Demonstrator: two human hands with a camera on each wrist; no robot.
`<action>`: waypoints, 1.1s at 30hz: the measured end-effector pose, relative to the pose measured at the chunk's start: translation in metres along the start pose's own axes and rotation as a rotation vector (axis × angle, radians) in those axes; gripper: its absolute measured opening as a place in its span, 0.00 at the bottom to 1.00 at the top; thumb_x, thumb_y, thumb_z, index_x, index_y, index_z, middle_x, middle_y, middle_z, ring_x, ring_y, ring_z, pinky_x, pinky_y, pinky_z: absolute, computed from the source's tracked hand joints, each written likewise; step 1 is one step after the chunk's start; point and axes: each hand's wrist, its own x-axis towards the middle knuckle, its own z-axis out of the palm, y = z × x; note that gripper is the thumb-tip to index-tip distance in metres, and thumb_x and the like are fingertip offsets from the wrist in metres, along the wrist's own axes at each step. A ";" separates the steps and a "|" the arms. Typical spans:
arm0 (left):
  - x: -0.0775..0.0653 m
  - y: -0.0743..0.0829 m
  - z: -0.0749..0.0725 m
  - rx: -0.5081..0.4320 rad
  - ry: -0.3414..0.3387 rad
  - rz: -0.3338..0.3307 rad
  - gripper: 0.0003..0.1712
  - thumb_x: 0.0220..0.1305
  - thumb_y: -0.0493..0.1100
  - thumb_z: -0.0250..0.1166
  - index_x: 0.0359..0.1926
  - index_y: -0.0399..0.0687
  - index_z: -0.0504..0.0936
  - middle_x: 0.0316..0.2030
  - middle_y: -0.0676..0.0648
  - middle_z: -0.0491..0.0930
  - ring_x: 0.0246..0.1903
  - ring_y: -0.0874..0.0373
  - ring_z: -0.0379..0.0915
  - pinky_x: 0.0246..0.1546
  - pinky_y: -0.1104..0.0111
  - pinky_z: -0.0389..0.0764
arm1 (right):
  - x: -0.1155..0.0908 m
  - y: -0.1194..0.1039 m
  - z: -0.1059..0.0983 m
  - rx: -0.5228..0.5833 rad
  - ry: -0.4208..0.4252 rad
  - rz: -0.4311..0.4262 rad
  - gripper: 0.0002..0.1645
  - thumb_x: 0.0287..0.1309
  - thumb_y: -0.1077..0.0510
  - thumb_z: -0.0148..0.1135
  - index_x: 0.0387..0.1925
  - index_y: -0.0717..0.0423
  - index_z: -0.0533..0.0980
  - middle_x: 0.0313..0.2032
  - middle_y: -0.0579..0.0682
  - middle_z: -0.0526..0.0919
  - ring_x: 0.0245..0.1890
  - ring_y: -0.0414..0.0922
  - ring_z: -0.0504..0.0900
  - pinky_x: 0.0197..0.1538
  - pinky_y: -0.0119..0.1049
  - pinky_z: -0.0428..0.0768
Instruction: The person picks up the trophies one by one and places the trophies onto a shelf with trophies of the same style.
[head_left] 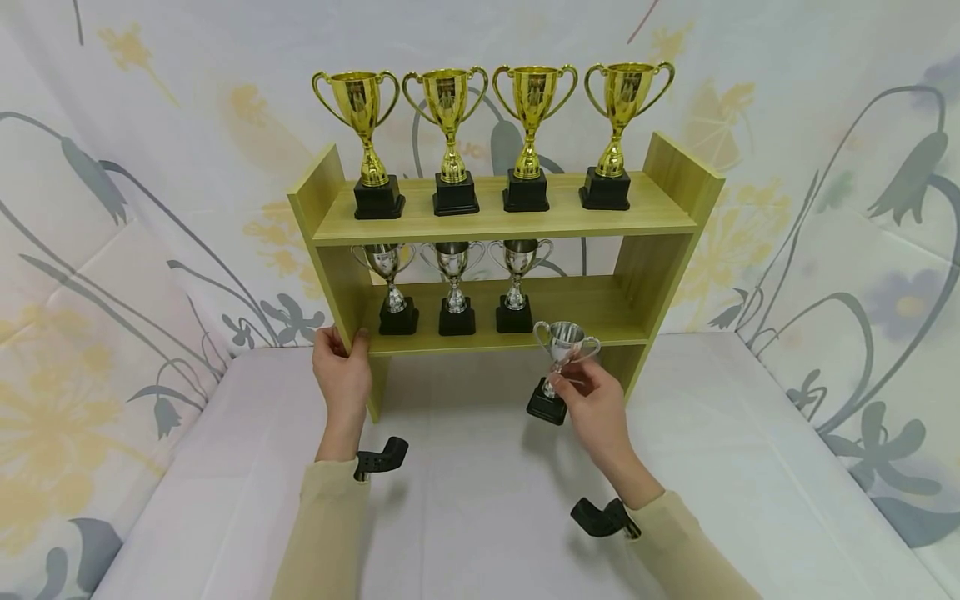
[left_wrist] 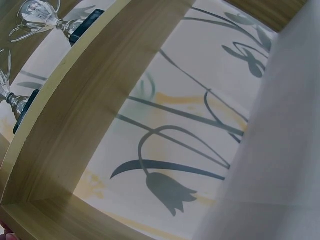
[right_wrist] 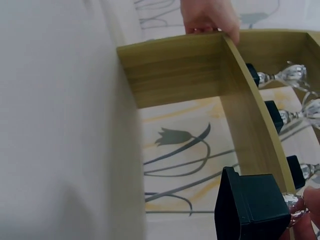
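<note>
In the head view my right hand (head_left: 600, 408) pinches a silver trophy cup (head_left: 565, 343) by its stem, tilted, in front of the lower shelf's right part. Its black base (right_wrist: 252, 205) looms close in the right wrist view. My left hand (head_left: 343, 375) grips the left side panel of the wooden shelf unit (head_left: 487, 340) at lower-shelf height, thumb on the front edge. On that lower shelf three silver trophies (head_left: 454, 287) stand upright in a row, left of the held one. Their cup rims are partly hidden under the upper board.
Several gold trophies (head_left: 533, 125) stand in a row on the upper shelf (head_left: 495, 225). The unit rests on a white-covered table (head_left: 465, 500), with a flower-patterned cloth (head_left: 180, 167) behind. Black wrist mounts (head_left: 382, 457) stick out from both sleeves.
</note>
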 end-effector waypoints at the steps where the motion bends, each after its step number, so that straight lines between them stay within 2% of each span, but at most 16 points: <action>1: 0.000 0.000 0.000 0.000 0.000 0.000 0.10 0.65 0.38 0.63 0.38 0.40 0.69 0.28 0.49 0.66 0.28 0.56 0.65 0.29 0.69 0.65 | 0.000 -0.001 0.000 0.000 0.001 -0.002 0.09 0.61 0.67 0.65 0.43 0.65 0.81 0.41 0.59 0.84 0.43 0.50 0.83 0.46 0.27 0.78; 9: -0.001 0.000 0.000 -0.001 -0.002 -0.004 0.10 0.65 0.38 0.63 0.38 0.39 0.69 0.29 0.49 0.66 0.29 0.57 0.65 0.29 0.69 0.65 | 0.002 -0.004 -0.004 0.014 0.002 -0.003 0.13 0.61 0.66 0.66 0.48 0.63 0.78 0.42 0.59 0.83 0.43 0.48 0.82 0.46 0.26 0.78; 20: -0.001 0.000 -0.001 -0.002 -0.002 -0.006 0.10 0.66 0.38 0.63 0.38 0.40 0.69 0.29 0.49 0.65 0.29 0.57 0.65 0.29 0.69 0.65 | 0.006 -0.010 -0.011 0.029 0.036 -0.035 0.11 0.60 0.68 0.65 0.45 0.64 0.78 0.41 0.59 0.82 0.40 0.41 0.82 0.46 0.26 0.78; 33: -0.001 0.000 0.000 0.015 0.000 -0.005 0.10 0.65 0.39 0.63 0.37 0.40 0.69 0.28 0.49 0.65 0.28 0.56 0.64 0.29 0.69 0.65 | 0.011 -0.019 -0.022 0.027 0.066 -0.091 0.12 0.62 0.66 0.65 0.47 0.64 0.79 0.42 0.58 0.83 0.42 0.44 0.82 0.48 0.25 0.77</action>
